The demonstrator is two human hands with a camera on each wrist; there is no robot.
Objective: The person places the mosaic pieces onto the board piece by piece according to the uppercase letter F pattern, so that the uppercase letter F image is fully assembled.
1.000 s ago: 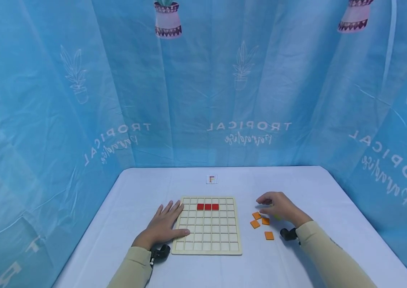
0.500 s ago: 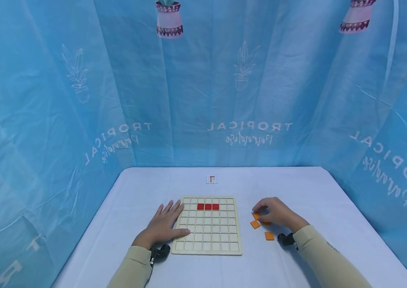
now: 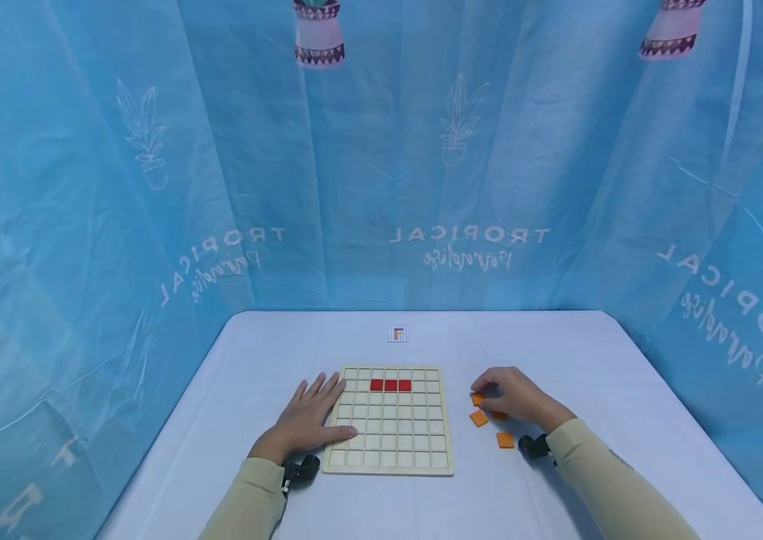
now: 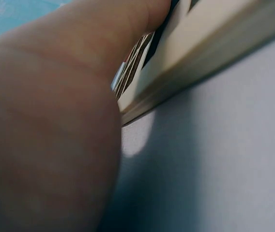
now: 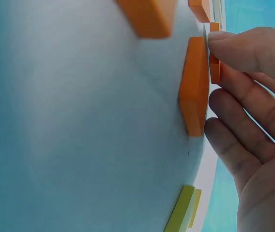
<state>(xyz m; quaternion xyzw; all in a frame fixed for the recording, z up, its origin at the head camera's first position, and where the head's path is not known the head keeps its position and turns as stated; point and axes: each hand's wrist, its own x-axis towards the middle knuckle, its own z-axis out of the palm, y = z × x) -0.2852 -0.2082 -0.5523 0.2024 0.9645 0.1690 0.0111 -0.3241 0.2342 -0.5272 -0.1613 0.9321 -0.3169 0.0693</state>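
My left hand (image 3: 307,422) lies with fingers spread along the left edge of a pale gridded board (image 3: 391,470), its thumb over the border. Three red tiles (image 3: 391,385) sit side by side in the board's second row from the back. To the right of the board, my right hand (image 3: 518,394) pinches an orange square tile (image 5: 215,67) between thumb and fingertips, as the right wrist view shows. Another orange tile (image 5: 195,87) lies on the cloth just beside those fingers. The left wrist view shows mostly the left hand (image 4: 55,121) against the board's side (image 4: 200,58).
More loose orange tiles lie by the right hand, one (image 3: 479,418) to its left and one (image 3: 506,440) nearer. A yellow-green tile (image 5: 181,210) shows in the right wrist view. A small printed pattern card (image 3: 398,334) lies behind the board on the white cloth (image 3: 300,337).
My right hand has moved left and slightly nearer, over the orange tiles, and its thumb and fingers have closed on one. The left hand has stayed on the board.
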